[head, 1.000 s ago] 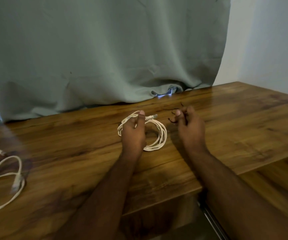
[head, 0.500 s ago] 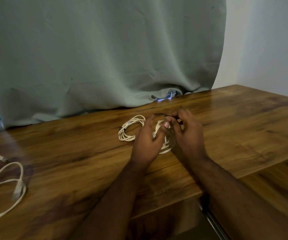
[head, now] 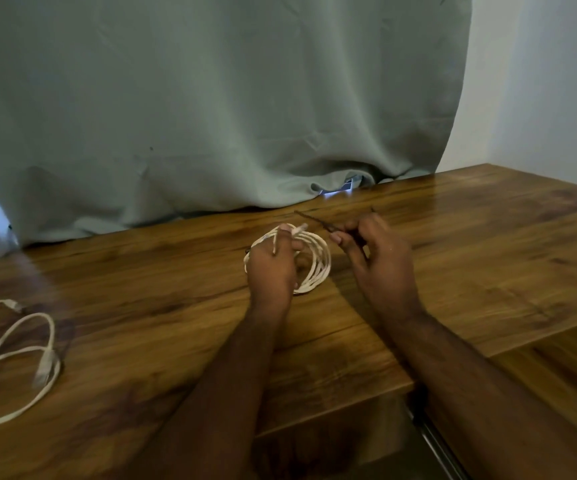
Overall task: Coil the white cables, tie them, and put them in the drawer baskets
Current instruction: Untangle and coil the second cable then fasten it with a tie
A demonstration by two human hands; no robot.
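A: Quick check. Your left hand (head: 273, 268) was gripping the coiled white round cable (head: 318, 261), fingers curled thru the loops, thumb over the top strands, plug end poking out just past the thumb tip. Coil sat on the brown wood-grain tabletop (head: 470, 258), partly under your palm.

B: And the right?

A: Your right hand (head: 380, 261) pinched a thin dark twist tie (head: 314, 220) btwn thumb and index, narrow grip; tie stuck out beyond the fingertips, up-left over the coil, not yet round it. So I'd judge coiling done, tying barely begun.

B: Risks?

A: Probably three. The tie was thin, held near one end; it could slip from your pinch when you thread it. If the left fingers eased off, the loops prob. sprang apart. And wrapping over your own fingers would leave the tie slack once they came out.

B: The other one?

A: Loose white cable (head: 20, 358) lay uncoiled well left of your left hand. Drawer baskets weren't visible.
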